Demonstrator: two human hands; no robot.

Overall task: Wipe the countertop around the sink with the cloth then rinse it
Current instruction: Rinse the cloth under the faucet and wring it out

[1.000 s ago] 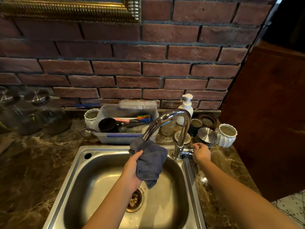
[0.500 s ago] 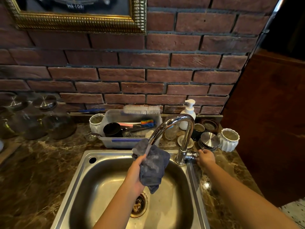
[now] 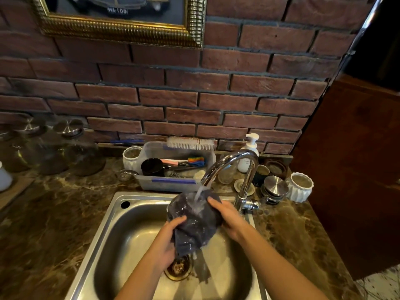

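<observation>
The cloth (image 3: 194,226) hangs bunched over the sink (image 3: 118,215), under water running from the tap (image 3: 233,159). The left hand (image 3: 166,243) grips its lower left side, fingers (image 3: 178,220) curled round the fabric. The right hand (image 3: 229,217) holds its right side, fingers (image 3: 214,202) wrapped over it. Marble tabletop (image 3: 54,213) surrounds the sink.
</observation>
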